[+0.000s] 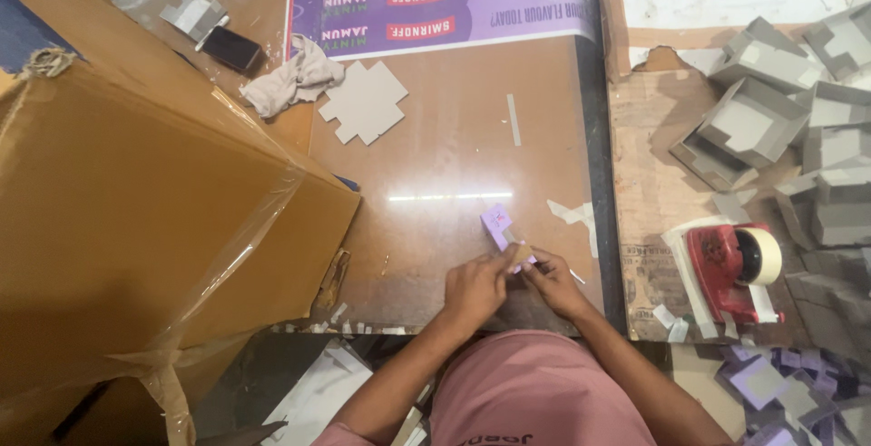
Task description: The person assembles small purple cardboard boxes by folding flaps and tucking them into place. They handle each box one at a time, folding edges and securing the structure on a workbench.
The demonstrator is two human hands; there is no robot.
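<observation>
My left hand (475,284) and my right hand (551,280) meet over the near edge of a brown glossy table (445,160). Together they pinch a small purple paper piece (498,225) that sticks up and away from my fingertips. The fingers of both hands are closed on its near end. A flat grey cross-shaped card cutout (364,103) lies farther back on the table.
A big brown cardboard box (136,219) wrapped in clear tape fills the left. A red tape dispenser (731,266) stands at the right, with several folded grey card boxes (771,119) behind it. A purple printed sheet (435,1), a crumpled cloth (292,81) and a dark phone (231,48) lie at the back.
</observation>
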